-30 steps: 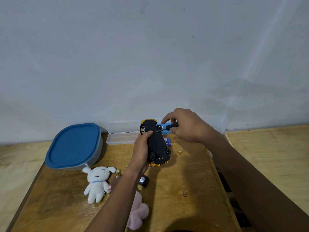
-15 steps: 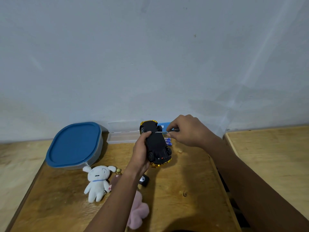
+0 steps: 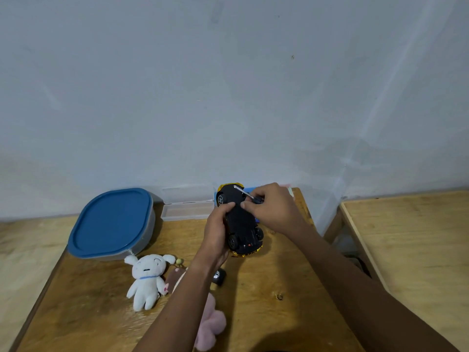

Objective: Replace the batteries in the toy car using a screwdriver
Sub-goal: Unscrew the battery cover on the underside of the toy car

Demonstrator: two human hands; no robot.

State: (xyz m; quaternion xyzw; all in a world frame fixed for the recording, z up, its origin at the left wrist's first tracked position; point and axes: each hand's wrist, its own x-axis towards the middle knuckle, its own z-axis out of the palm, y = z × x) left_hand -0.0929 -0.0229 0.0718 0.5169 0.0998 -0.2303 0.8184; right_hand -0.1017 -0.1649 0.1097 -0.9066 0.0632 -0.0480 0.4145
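A yellow toy car [image 3: 241, 219] lies upside down on the wooden table [image 3: 266, 288], black underside up. My left hand [image 3: 218, 232] grips its left side. My right hand [image 3: 274, 209] pinches a small screwdriver [image 3: 245, 193] whose metal shaft points up and left over the car's far end. A few blue batteries [image 3: 256, 220] peek out on the table just right of the car, mostly hidden by my right hand.
A blue-lidded container [image 3: 111, 222] sits at the left, a clear plastic box [image 3: 187, 208] against the wall. A white plush toy [image 3: 147, 280], a pink plush [image 3: 210, 323] and a small black object [image 3: 218, 275] lie near my left forearm. A second table [image 3: 411, 237] stands right.
My right hand has shifted left over the car, and the screwdriver shaft has swung to point up-left across the underside. The left hand keeps its grip on the car.
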